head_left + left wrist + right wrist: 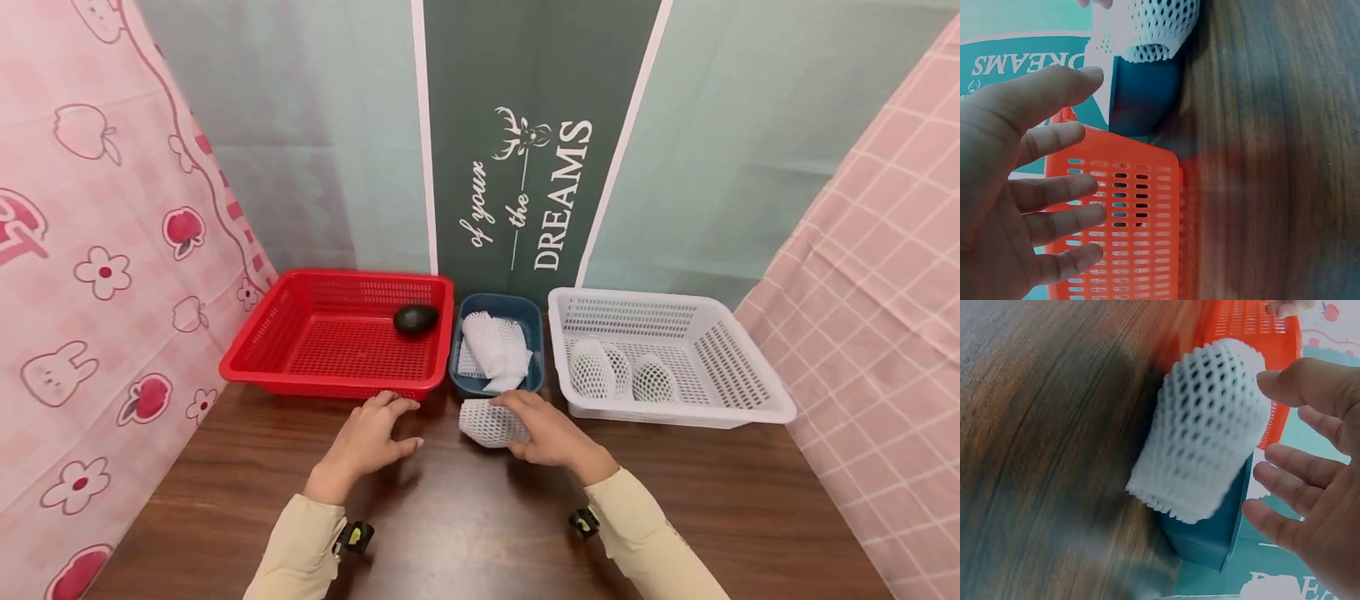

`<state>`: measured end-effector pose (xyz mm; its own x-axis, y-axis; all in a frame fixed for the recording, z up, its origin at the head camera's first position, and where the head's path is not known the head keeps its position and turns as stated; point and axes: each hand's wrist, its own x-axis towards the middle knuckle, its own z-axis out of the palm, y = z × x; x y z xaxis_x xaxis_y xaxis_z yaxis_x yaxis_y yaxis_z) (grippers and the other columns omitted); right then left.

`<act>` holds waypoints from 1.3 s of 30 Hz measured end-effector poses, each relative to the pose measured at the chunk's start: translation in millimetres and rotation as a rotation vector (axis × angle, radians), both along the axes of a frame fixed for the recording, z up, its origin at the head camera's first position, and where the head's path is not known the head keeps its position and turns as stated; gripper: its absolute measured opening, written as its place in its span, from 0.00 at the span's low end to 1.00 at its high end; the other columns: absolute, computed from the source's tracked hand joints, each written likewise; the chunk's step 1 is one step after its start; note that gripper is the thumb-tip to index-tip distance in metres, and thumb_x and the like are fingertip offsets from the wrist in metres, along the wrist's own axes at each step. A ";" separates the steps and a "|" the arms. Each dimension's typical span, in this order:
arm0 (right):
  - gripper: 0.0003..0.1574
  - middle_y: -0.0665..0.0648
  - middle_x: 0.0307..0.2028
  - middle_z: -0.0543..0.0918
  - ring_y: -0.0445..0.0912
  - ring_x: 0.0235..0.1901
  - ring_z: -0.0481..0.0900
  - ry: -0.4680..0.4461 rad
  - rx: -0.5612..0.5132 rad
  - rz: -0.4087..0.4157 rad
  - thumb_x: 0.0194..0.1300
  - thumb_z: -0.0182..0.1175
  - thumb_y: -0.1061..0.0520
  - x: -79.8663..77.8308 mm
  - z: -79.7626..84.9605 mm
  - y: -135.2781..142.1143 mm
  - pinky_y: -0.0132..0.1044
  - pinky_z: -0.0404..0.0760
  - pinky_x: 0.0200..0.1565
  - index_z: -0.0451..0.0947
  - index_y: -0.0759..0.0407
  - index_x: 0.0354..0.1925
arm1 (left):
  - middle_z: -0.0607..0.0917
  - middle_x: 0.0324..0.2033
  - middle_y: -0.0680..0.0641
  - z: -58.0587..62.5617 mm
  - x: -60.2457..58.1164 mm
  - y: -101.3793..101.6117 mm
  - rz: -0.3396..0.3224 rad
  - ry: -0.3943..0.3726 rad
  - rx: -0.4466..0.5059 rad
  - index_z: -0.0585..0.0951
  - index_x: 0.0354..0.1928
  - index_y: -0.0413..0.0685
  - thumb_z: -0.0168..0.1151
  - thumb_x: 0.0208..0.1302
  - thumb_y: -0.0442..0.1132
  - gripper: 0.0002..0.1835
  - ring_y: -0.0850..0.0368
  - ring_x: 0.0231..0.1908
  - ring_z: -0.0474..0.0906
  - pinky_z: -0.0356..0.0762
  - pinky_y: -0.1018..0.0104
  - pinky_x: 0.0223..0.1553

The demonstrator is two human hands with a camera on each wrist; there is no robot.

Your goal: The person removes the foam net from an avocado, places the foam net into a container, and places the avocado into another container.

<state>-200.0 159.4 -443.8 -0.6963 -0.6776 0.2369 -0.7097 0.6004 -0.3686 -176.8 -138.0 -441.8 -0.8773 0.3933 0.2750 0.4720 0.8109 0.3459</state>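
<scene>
A white foam net sleeve (pixel 491 423) lies on the table in front of the blue bin, with something dark showing through its mesh. My right hand (pixel 551 429) is at its right end, fingers spread and relaxed; in the right wrist view the thumb (pixel 1288 386) comes right up to the mesh. My left hand (pixel 367 442) hovers by the front wall of the red basket (pixel 300 387), fingers apart and holding nothing. One bare dark avocado (pixel 416 319) sits in that basket's right side.
Between the two baskets, the blue bin (pixel 459 385) holds several loose white foam nets (pixel 495 346). At the right, a white basket (pixel 675 414) contains netted green fruits (pixel 652 379). Patterned curtains (pixel 322 125) close off the back and both sides of the wooden table (pixel 450 533).
</scene>
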 end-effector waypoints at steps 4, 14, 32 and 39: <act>0.38 0.58 0.51 0.73 0.51 0.52 0.71 0.004 -0.002 0.004 0.45 0.69 0.61 0.0 -0.5 -1.0 0.45 0.72 0.50 0.69 0.57 0.57 | 0.77 0.41 0.45 2.1 -0.7 0.4 0.003 -0.009 -0.010 0.80 0.48 0.46 0.73 0.45 0.48 0.27 0.47 0.42 0.74 0.70 0.54 0.33; 0.36 0.58 0.51 0.73 0.51 0.52 0.71 -0.007 0.006 -0.003 0.47 0.68 0.61 1.8 -1.4 -4.6 0.45 0.72 0.51 0.70 0.57 0.57 | 0.77 0.42 0.44 0.7 0.6 -0.8 0.012 -0.016 -0.009 0.81 0.48 0.46 0.73 0.44 0.48 0.27 0.46 0.43 0.75 0.71 0.52 0.34; 0.34 0.59 0.53 0.73 0.53 0.54 0.69 -0.094 -0.090 -0.118 0.48 0.69 0.60 8.2 -3.7 10.3 0.48 0.69 0.52 0.71 0.61 0.55 | 0.80 0.42 0.43 -22.9 -16.7 32.1 -0.077 -0.097 0.239 0.80 0.47 0.40 0.71 0.48 0.38 0.22 0.48 0.44 0.75 0.72 0.53 0.47; 0.34 0.60 0.50 0.74 0.55 0.49 0.73 -0.110 -0.103 -0.158 0.48 0.69 0.61 8.6 -3.0 17.8 0.48 0.72 0.48 0.71 0.64 0.55 | 0.81 0.41 0.40 -32.4 -25.3 41.9 -0.136 -0.136 0.347 0.79 0.46 0.34 0.66 0.50 0.31 0.18 0.44 0.42 0.76 0.72 0.53 0.44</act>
<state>-191.3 177.2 -446.9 -0.8174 -0.5343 0.2154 -0.5617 0.6562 -0.5038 -202.1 -96.1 -474.2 -0.8613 0.4124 0.2968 0.4978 0.5680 0.6554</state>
